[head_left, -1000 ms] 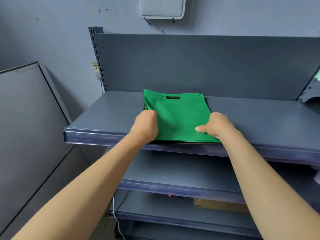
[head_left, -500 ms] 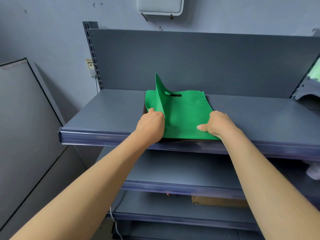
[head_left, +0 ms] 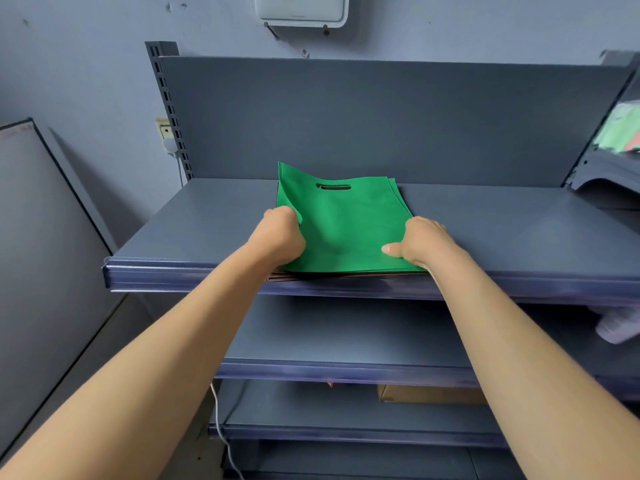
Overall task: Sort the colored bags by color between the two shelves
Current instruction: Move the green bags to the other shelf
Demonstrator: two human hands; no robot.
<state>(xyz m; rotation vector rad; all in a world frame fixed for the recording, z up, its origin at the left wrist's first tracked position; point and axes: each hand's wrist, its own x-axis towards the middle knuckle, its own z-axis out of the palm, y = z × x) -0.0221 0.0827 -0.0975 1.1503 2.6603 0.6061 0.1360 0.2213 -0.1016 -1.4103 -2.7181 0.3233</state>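
Note:
A stack of flat bags lies on the top grey shelf [head_left: 194,233], with a green bag [head_left: 346,230] on top and darker bags showing under its front edge. My left hand [head_left: 277,237] grips the left edge of the top green bag, whose left side is lifted and curled up. My right hand [head_left: 420,242] rests on the stack's right front corner, thumb pressed on the green fabric and fingers hidden beyond the edge.
Lower grey shelves [head_left: 346,341] sit below, with a cardboard box [head_left: 429,393] on the third one. A grey panel [head_left: 41,254] leans against the wall at left. A second shelf unit [head_left: 609,174] holding pale green and red items stands at the far right.
My left hand has lifted the left edge of the top green bag, which stood high half a second ago and now droops lower. The right hand has stayed on the corner.

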